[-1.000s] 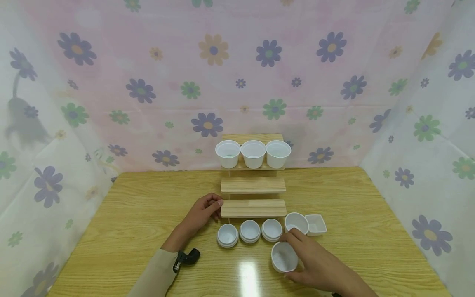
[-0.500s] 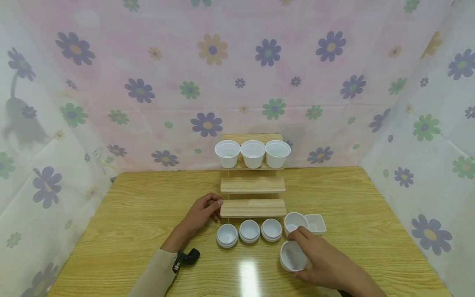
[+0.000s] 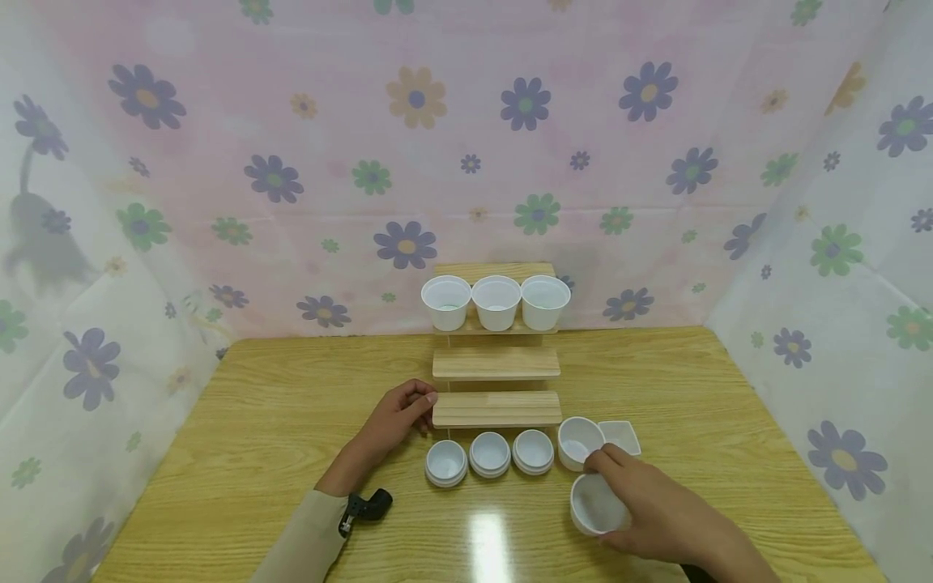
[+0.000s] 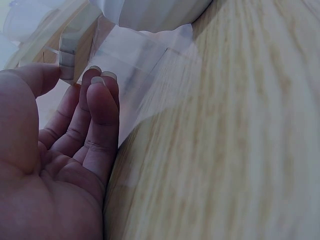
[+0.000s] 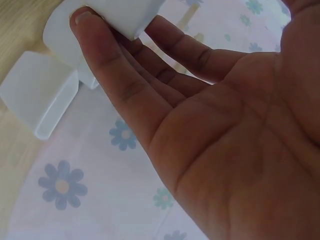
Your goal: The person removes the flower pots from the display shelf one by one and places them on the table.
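Observation:
My right hand grips a round white bowl by its side and rim, thumb near and fingers on the far side. Part of that bowl shows at the top of the right wrist view. Just behind it stand another round white bowl and a square white dish. My left hand holds the left end of the lowest plank of a tiered wooden stand. In the left wrist view its thumb lies on the plank end, with curled fingers below beside a clear side panel.
Three small white ridged cups line up in front of the stand. Three larger white cups occupy an upper tier. The middle plank is bare. A flowered cloth surrounds the wooden table.
My right hand has slid to the right with the round bowl, bringing it in front of the other bowl and nearer the square dish. The left hand stays on the stand.

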{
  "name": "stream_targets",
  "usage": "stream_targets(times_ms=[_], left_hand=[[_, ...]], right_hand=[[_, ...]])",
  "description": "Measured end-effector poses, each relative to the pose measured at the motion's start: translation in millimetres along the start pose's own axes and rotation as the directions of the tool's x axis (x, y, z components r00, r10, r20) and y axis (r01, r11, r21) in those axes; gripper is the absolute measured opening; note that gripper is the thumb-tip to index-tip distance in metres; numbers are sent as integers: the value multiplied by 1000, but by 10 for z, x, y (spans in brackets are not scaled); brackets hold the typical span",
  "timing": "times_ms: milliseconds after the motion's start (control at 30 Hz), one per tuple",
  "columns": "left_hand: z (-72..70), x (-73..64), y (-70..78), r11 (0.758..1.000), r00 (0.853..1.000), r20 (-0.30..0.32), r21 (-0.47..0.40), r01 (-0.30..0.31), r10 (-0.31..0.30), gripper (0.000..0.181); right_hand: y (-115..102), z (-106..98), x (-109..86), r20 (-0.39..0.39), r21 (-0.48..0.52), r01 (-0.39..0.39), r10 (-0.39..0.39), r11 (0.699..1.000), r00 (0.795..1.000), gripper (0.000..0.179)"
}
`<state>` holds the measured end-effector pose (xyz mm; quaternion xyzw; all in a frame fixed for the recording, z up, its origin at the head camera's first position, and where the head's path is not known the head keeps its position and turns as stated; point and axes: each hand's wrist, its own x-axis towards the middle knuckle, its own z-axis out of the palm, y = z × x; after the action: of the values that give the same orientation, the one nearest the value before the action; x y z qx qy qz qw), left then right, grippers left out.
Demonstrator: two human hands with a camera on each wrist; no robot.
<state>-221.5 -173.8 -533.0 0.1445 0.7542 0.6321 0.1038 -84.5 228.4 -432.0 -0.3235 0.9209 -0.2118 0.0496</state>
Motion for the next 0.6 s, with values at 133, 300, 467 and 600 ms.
stream_targets(times_ms=[133, 300, 467, 600], left_hand=[[0, 1, 2, 1000, 1000, 1, -1, 0, 0, 27], [-3, 4, 2, 1000, 1000, 2, 1, 2, -2, 28], [-1, 0, 0, 1000, 1000, 0, 2, 3, -3, 28], [0, -4, 0, 1000, 1000, 3, -4, 3, -3, 28]], right_hand=[[30, -58, -27, 16, -6, -22, 22, 1000, 1000, 72], [59, -137, -63, 28, 3, -53, 53, 999, 998, 72], [101, -206, -101, 36, 23, -75, 74, 997, 997, 70], [151, -240, -137, 34, 21, -95, 94, 995, 995, 69]])
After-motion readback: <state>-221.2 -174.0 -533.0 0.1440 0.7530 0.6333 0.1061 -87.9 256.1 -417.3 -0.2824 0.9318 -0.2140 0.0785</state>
